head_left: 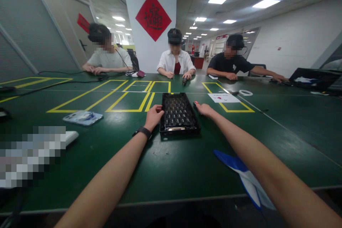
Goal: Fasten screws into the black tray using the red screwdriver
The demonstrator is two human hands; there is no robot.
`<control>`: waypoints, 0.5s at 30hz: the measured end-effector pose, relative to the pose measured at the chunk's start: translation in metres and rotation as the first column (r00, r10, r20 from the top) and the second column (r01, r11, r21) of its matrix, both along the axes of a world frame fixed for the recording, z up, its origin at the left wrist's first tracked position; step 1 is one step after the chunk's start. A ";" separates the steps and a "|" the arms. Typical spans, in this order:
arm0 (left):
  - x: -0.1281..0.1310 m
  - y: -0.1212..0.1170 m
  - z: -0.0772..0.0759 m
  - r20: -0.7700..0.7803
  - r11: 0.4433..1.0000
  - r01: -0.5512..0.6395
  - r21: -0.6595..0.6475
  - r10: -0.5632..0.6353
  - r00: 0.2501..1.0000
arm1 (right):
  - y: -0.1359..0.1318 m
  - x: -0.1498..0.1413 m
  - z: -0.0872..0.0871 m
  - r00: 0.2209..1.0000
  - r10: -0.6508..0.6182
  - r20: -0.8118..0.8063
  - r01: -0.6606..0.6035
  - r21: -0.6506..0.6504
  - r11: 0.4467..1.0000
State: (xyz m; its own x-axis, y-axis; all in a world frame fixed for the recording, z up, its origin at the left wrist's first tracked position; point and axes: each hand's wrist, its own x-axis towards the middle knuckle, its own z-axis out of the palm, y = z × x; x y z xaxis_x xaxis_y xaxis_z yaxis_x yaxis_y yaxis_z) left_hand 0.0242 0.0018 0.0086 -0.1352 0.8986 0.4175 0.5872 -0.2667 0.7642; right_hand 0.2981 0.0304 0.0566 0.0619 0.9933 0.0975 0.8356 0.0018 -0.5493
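Observation:
In front of me on the green table lies a black open-topped case (179, 111), shallow and rectangular, with rows of shiny, ridged shapes inside. A pale metallic strip shows along its near edge. My left hand (154, 117), wearing a dark wristband, has its fingers curled onto the case's left rim. On the other side, my right hand (204, 109) is closed beside the right rim. Something small and red (196, 103) with a dark part shows at its fingertips; its kind cannot be made out.
Left of the case lie a phone (83, 117) and a partly blurred white object (71, 136). A blue and white cloth-like piece (242, 171) lies under my right forearm. Farther off are a paper sheet (223, 98), a tape ring (245, 93), yellow tape outlines and three seated people.

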 end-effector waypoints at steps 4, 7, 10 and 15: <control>-0.001 0.001 0.001 0.008 1.000 0.010 0.003 -0.010 1.000 | -0.010 -0.020 0.013 0.963 -0.011 -0.269 0.029 0.064 0.998; 0.002 -0.006 0.012 -0.046 0.993 -0.003 0.121 0.008 0.999 | -0.024 -0.045 0.018 0.719 0.142 -0.680 -0.044 0.159 0.986; 0.013 -0.022 0.029 -0.097 0.952 0.089 0.294 -0.063 0.993 | -0.038 -0.065 0.013 0.248 0.249 -0.936 -0.118 0.226 0.967; 0.038 -0.044 0.046 -0.059 0.898 0.411 0.155 -0.407 0.912 | -0.059 -0.072 0.003 0.226 0.427 -0.876 -0.107 0.413 0.904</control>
